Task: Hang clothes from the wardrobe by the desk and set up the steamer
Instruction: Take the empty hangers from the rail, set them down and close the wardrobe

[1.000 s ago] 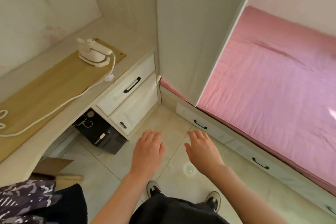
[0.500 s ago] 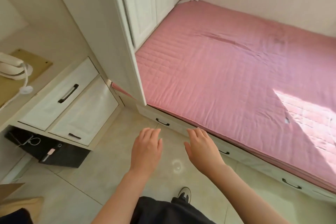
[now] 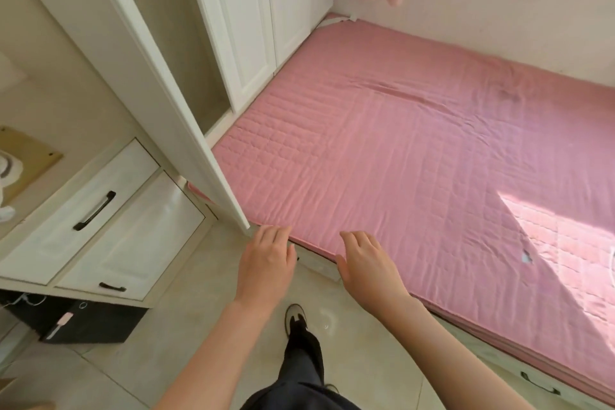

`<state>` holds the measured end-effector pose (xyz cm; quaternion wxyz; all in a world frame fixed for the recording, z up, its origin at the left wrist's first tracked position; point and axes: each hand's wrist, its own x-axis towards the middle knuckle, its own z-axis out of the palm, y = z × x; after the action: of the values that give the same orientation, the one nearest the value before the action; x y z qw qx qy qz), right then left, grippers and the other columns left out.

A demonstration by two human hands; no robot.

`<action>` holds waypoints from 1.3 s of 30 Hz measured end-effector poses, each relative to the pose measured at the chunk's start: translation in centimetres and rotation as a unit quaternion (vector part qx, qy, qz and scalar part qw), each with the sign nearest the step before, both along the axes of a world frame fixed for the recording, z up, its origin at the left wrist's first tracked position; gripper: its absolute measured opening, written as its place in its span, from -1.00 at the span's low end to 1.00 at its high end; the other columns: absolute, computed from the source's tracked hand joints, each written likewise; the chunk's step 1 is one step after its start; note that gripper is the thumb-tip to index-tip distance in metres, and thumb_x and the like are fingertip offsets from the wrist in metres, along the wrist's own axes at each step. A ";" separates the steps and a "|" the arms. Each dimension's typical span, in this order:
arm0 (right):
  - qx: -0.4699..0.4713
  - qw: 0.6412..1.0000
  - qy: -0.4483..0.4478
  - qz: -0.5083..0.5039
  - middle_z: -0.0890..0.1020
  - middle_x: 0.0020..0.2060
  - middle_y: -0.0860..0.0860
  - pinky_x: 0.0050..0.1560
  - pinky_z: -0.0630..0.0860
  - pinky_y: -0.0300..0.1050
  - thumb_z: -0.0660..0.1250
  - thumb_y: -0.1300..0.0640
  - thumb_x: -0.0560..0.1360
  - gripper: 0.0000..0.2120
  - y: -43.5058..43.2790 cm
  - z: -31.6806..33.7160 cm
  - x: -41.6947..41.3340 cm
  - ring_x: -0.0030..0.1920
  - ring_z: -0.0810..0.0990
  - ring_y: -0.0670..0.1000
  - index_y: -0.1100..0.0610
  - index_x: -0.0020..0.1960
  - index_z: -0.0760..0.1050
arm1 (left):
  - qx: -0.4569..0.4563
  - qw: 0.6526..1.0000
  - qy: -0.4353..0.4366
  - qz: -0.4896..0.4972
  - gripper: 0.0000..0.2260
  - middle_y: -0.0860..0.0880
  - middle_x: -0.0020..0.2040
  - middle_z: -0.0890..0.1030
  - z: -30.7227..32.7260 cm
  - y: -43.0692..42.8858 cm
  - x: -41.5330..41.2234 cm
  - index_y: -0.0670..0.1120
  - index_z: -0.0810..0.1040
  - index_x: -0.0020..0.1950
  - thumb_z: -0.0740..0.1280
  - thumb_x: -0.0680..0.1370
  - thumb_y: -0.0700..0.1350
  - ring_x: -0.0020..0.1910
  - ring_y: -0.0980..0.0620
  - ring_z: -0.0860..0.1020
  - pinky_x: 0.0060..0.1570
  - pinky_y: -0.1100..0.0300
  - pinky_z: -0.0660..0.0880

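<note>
The person is facing the wardrobe (image 3: pixel 253 27) with both hands out in front and empty: the left hand (image 3: pixel 266 263) and the right hand (image 3: pixel 369 263) are each showing a loose, open grip, fingers relaxed and holding nothing. The wardrobe door (image 3: pixel 143 76) nearest the desk is standing open, its lower corner ending just beyond the left hand, and the gap behind it is showing only a bare inner wall; no clothes are in view from this angle. The steamer (image 3: pixel 8 170) is sitting on the tabletop (image 3: pixel 30 156) at the far left edge, mostly cut off, well apart from both hands. The step in hand is probably getting to the hanging clothes inside. To do it well, the person should be stepping around the open door rather than brushing it, looking up to the rail level, which is out of frame, and taking a garment by its hanger hook so it is staying unwrinkled. The pink bed (image 3: pixel 416 160) is lying close on the right, leaving little floor to turn on.
</note>
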<state>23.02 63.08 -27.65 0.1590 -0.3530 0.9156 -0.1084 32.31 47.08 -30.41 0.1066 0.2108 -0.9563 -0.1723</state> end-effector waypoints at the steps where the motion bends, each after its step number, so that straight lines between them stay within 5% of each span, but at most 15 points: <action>1: -0.006 1.000 0.002 -0.001 0.44 0.30 0.06 0.30 0.34 -0.09 0.11 0.07 0.62 -0.62 -0.9 0.2 -1.1 0.33 0.34 0.10 0.17 0.40 0.28 | -0.004 1.000 0.002 0.001 -0.77 -0.04 0.00 0.62 0.2 -0.8 -1.1 -0.16 0.58 0.14 0.37 0.49 -0.19 0.06 -0.06 0.54 0.00 0.06 0.55; 6: -0.016 1.000 0.006 0.005 0.43 0.31 0.05 0.26 0.38 -0.09 0.11 0.05 0.62 -0.62 -5.8 0.7 -6.0 0.34 0.33 0.08 0.15 0.40 0.28 | 0.001 1.000 0.010 0.011 -0.75 -0.04 -0.05 0.62 1.2 -5.0 -5.5 -0.16 0.58 0.14 0.37 0.47 -0.23 -0.04 -0.07 0.53 -0.08 0.03 0.56; 19: -0.054 0.998 0.013 0.043 0.41 0.33 0.06 0.34 0.33 -0.09 0.08 0.01 0.63 -0.61 -14.9 1.8 -14.0 0.37 0.29 0.08 0.16 0.40 0.27 | 0.033 0.998 0.019 0.053 -0.72 -0.04 0.11 0.61 2.7 -11.7 -12.3 -0.15 0.54 0.23 0.30 0.52 -0.22 0.11 -0.04 0.50 0.07 0.08 0.51; 29: -0.094 0.983 0.041 0.154 0.46 0.25 0.09 0.23 0.40 -0.11 0.08 0.07 0.64 -0.67 -24.0 4.4 -22.3 0.29 0.35 0.11 0.19 0.34 0.33 | 0.040 0.972 0.059 0.225 -0.70 -0.07 0.18 0.54 6.0 -17.6 -19.9 -0.14 0.47 0.28 0.26 0.55 -0.19 0.18 -0.04 0.45 0.02 0.10 0.50; 39: -0.172 0.940 0.077 0.285 0.51 0.18 0.07 0.19 0.43 -0.10 0.09 0.06 0.62 -0.69 -37.3 9.7 -31.4 0.24 0.41 0.08 0.18 0.30 0.37 | -0.022 0.910 0.135 0.392 -0.69 -0.06 0.18 0.57 10.4 -28.6 -26.4 -0.14 0.48 0.30 0.27 0.55 -0.21 0.23 -0.06 0.46 0.04 0.03 0.51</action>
<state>-8.35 25.79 -17.97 0.0494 -0.6286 0.7533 -0.1867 5.94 18.53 -20.02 0.2982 0.5414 -0.7765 -0.1223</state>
